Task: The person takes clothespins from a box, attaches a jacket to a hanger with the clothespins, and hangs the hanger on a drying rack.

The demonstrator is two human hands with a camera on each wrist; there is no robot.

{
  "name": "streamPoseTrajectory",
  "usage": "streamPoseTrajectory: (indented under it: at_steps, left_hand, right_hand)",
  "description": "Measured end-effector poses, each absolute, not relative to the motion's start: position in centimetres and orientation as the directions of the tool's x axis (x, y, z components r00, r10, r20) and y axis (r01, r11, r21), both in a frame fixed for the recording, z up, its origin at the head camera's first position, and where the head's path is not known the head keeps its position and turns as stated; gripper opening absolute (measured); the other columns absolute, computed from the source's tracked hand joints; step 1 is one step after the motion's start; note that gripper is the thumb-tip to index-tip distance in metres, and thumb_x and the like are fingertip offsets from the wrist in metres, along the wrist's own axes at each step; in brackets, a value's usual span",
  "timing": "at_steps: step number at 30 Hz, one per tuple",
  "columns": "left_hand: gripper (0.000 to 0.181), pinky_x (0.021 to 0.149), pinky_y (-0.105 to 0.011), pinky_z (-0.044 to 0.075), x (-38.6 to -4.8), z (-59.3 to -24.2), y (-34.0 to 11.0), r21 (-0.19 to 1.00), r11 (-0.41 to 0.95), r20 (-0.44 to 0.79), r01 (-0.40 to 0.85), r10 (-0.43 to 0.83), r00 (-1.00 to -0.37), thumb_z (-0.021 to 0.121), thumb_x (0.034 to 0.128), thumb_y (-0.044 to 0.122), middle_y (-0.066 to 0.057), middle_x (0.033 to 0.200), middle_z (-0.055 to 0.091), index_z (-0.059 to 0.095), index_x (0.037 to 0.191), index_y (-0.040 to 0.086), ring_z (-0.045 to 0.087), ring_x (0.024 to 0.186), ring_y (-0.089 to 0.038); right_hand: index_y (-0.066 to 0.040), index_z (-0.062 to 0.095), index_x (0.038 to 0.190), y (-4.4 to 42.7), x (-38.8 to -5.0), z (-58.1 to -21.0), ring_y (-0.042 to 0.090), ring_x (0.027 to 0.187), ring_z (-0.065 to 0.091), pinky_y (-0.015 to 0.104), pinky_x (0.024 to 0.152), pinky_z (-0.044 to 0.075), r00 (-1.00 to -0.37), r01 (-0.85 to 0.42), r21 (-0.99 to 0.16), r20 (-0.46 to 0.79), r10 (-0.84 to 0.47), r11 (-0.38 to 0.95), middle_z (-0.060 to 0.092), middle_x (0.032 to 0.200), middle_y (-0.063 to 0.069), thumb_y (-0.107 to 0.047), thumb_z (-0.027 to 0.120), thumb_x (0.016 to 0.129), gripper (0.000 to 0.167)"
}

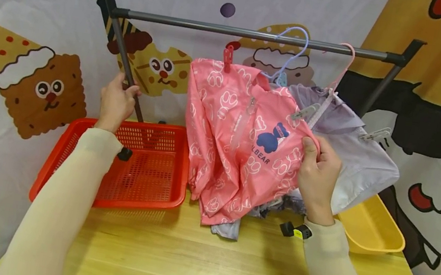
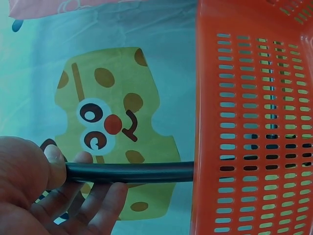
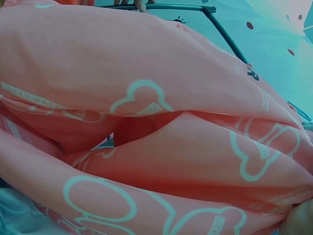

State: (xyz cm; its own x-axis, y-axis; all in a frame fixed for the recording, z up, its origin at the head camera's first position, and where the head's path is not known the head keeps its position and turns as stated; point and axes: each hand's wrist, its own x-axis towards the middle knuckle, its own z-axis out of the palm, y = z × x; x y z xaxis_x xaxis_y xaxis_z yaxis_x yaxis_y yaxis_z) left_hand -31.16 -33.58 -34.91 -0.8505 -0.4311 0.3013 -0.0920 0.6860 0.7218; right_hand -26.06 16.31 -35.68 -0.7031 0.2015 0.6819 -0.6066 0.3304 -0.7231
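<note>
My left hand (image 1: pixel 116 103) holds the left upright (image 1: pixel 121 45) of a dark metal clothes rack, thumb on one side and fingers on the other in the left wrist view. A pink child's jacket (image 1: pixel 226 129) with white bear outlines and a blue bear print hangs on a blue hanger (image 1: pixel 301 49) from the crossbar (image 1: pixel 204 26). My right hand (image 1: pixel 319 176) pinches the jacket's right side and draws it outward. A red clothespin (image 1: pixel 228 58) clips one shoulder; a grey clothespin (image 1: pixel 305 112) clips the other. In the right wrist view, jacket folds (image 3: pixel 146 161) hide most of the hand.
Behind the jacket, a pale grey garment (image 1: pixel 365 171) hangs on a pink hanger (image 1: pixel 349 57), with another grey clothespin (image 1: pixel 376 133). A red perforated basket (image 1: pixel 105 201) stands on the wooden table (image 1: pixel 190 268) at left, a yellow basket (image 1: pixel 375 231) at right. A printed curtain backs everything.
</note>
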Motion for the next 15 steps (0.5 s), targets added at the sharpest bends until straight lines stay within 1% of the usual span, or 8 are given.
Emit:
streamPoseTrajectory:
  at_steps: [4,9,11,13,15]
  left_hand:
    - [0.036,0.082,-0.040,0.048,-31.1,-34.9,-33.6,0.735,0.671,0.280,-0.102,-0.436,-0.856,0.054,0.1243,0.036,-0.016,0.136,0.084,0.064,0.147,0.011,0.066,0.111,-0.035]
    - [0.037,0.083,-0.039,0.049,-31.1,-34.9,-33.7,0.732,0.673,0.276,-0.105,-0.434,-0.857,0.053,0.1242,0.038,-0.016,0.137,0.085,0.065,0.148,0.012,0.068,0.116,-0.036]
    - [0.036,0.081,-0.040,0.049,-31.0,-34.8,-33.7,0.736,0.669,0.273,-0.103,-0.433,-0.859,0.054,0.1241,0.036,-0.016,0.137,0.085,0.064,0.149,0.012,0.069,0.115,-0.036]
    - [0.036,0.080,-0.040,0.049,-31.0,-34.8,-33.7,0.738,0.666,0.269,-0.104,-0.433,-0.861,0.055,0.1241,0.036,-0.016,0.137,0.085,0.064,0.149,0.012,0.068,0.114,-0.036]
    - [0.036,0.080,-0.040,0.049,-31.0,-34.7,-33.6,0.742,0.662,0.265,-0.104,-0.432,-0.862,0.055,0.1241,0.036,-0.016,0.137,0.085,0.064,0.149,0.012,0.068,0.114,-0.036]
  right_hand:
    - [0.005,0.084,0.108,16.2,-26.4,-35.4,-0.001,0.062,0.054,0.017,0.058,0.040,-0.694,-0.606,-0.714,0.690,0.207,0.350,0.058,0.074,-0.013,-0.013,0.075,0.114,0.021]
    - [0.006,0.084,0.106,15.9,-26.8,-35.0,-0.001,0.063,0.053,0.017,0.060,0.040,-0.671,-0.611,-0.691,0.711,0.210,0.385,0.057,0.074,-0.014,-0.012,0.076,0.113,0.021]
    - [0.006,0.083,0.106,15.8,-27.0,-34.7,-0.001,0.064,0.052,0.018,0.060,0.039,-0.663,-0.612,-0.682,0.719,0.211,0.401,0.057,0.075,-0.014,-0.013,0.076,0.113,0.022]
    - [0.006,0.084,0.105,15.6,-27.2,-34.4,-0.001,0.064,0.051,0.018,0.061,0.038,-0.655,-0.612,-0.673,0.726,0.212,0.416,0.057,0.075,-0.013,-0.015,0.077,0.113,0.023]
    - [0.005,0.084,0.105,15.5,-27.3,-34.1,-0.001,0.065,0.050,0.018,0.062,0.037,-0.647,-0.614,-0.664,0.733,0.210,0.427,0.058,0.076,-0.009,-0.016,0.077,0.113,0.024]
